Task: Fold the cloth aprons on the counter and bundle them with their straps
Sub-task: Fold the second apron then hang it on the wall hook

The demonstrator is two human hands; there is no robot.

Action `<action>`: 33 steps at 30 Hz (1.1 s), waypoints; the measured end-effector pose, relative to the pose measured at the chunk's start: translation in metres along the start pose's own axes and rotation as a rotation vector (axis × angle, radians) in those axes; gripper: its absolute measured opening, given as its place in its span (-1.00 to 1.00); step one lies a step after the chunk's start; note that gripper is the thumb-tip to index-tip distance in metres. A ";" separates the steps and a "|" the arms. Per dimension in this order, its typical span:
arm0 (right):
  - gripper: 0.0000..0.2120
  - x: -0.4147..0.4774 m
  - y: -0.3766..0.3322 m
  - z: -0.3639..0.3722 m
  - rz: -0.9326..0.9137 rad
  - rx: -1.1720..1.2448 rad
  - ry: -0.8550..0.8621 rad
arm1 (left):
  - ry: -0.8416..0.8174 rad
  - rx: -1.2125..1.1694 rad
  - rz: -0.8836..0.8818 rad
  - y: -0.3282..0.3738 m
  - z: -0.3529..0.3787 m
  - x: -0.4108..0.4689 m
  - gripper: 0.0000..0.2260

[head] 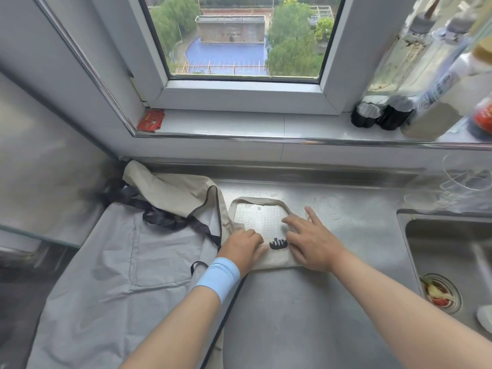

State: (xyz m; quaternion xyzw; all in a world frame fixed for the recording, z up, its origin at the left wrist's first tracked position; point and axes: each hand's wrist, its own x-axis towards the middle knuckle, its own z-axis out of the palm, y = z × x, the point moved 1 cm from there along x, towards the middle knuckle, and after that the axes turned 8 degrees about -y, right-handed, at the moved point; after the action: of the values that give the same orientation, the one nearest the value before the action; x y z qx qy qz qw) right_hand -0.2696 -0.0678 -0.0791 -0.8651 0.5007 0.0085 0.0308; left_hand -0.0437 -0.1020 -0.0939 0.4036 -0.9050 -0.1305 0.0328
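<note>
A small folded beige apron (277, 258) with a black print lies on the steel counter (306, 310). Its beige neck strap (259, 201) loops out behind it. My left hand (243, 249), with a light blue wristband, presses flat on the fold's left part. My right hand (308, 239) presses on its right part, fingers spread. A grey apron (111, 283) with a pocket and black straps (165, 219) lies spread out on the left. A second beige cloth (170, 193) is bunched behind the grey apron.
A sink (452, 251) with food scraps in its drain (439, 294) is at the right. Bottles (415, 83) stand on the window sill at right, a red packet (150, 119) at its left. A wire rack (466, 174) sits behind the sink.
</note>
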 end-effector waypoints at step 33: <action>-0.65 -0.048 -0.077 0.001 0.321 0.107 -0.256 | -0.162 0.220 0.019 0.050 0.002 -0.032 -0.84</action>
State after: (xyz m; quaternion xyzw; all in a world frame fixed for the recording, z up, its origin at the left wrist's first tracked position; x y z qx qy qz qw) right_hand -0.2265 0.0117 -0.0743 -0.7633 0.6237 0.0966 0.1383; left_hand -0.0585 -0.0461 -0.0809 0.3842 -0.9173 -0.0624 -0.0836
